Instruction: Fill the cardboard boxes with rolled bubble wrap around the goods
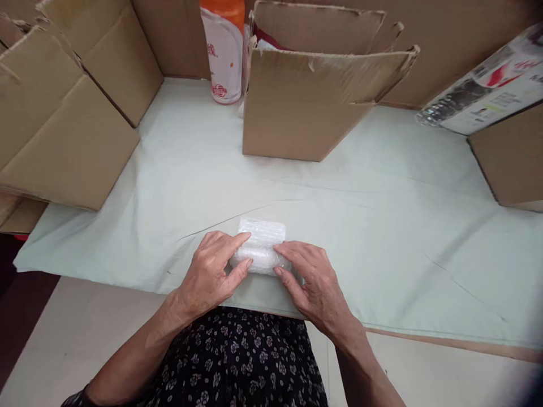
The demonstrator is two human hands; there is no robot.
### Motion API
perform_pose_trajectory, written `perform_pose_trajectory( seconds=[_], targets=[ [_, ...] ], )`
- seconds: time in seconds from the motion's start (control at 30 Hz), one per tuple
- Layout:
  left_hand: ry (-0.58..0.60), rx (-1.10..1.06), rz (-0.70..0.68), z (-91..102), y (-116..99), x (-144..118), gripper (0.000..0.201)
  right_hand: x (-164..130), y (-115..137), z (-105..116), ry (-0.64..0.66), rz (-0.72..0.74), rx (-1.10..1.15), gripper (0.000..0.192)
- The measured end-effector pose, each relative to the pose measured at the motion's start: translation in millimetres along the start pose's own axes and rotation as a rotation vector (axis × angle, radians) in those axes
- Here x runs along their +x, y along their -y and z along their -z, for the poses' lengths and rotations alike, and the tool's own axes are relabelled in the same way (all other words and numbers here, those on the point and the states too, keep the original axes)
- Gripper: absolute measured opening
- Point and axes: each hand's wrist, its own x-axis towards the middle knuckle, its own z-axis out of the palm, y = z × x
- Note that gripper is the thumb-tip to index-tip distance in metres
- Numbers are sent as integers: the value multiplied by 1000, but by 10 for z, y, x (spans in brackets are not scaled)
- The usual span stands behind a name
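Observation:
A small piece of clear bubble wrap [262, 230] lies on the pale green cloth near the table's front edge, its near part rolled into a thick bundle. My left hand [214, 265] grips the left end of the roll between thumb and fingers. At the right end, my right hand [311, 277] holds it the same way, thumb on the near side and fingers on top. The far part of the wrap lies flat beyond the roll. Whether anything is inside the roll, I cannot tell.
An open cardboard box [297, 107] stands behind the hands, with something red and white inside. Beside it is a white bottle with an orange top [224, 56]. More cardboard boxes [72, 135] stand at the left. A clear plastic package [487, 85] leans at the back right.

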Motion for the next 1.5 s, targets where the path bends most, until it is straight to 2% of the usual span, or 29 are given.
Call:
perform_pose_trajectory(
  seconds=[0.1,0.17,0.3,0.4,0.5,0.6,0.7,0.77,0.83,0.87,0.97,1.07,1.17,1.23,1.3,1.4,1.5],
  targets=[
    [9,73,7,-69,52,67,30,-14,-7,-24,-39,36,-92,31],
    [5,108,21,-102,83,86,27,4,-12,-76,-18,80,-137,31],
    [-59,52,109,-70,87,19,29,61,-32,-177,-23,78,-132,22],
    [-114,-122,305,-15,39,-99,38,73,-63,-197,-121,-24,-71,18],
    [-112,-447,528,-22,-38,-184,55,52,-63,-194,-163,-127,4,19],
    [-44,-737,617,-80,-126,-169,69,16,0,-196,-99,-128,140,19],
    [-1,-824,644,-110,-209,-97,72,-28,64,-169,-51,-92,226,18],
    [5,-843,626,-99,-256,-66,71,-56,70,-112,-23,-122,262,35],
    [32,-847,584,-78,-290,-59,71,-73,44,-35,49,-144,314,56],
    [58,-837,556,-69,-302,-60,70,-74,24,6,97,-135,344,61],
    [148,-743,458,-54,-318,-47,67,-43,-35,113,202,-95,397,50],
    [214,-588,385,-31,-316,47,64,17,-84,196,220,-93,373,33],
    [270,-489,285,22,-294,252,63,64,-171,273,166,-102,290,18],
    [262,-452,193,48,-252,450,62,79,-268,316,89,-135,235,21],
    [205,-389,127,28,-169,683,57,85,-382,339,35,-177,212,30],
    [148,-242,114,-131,40,1037,48,84,-537,315,37,-246,234,36],
    [112,-83,95,-411,296,1282,41,72,-631,230,32,-299,261,37]
  ],
)
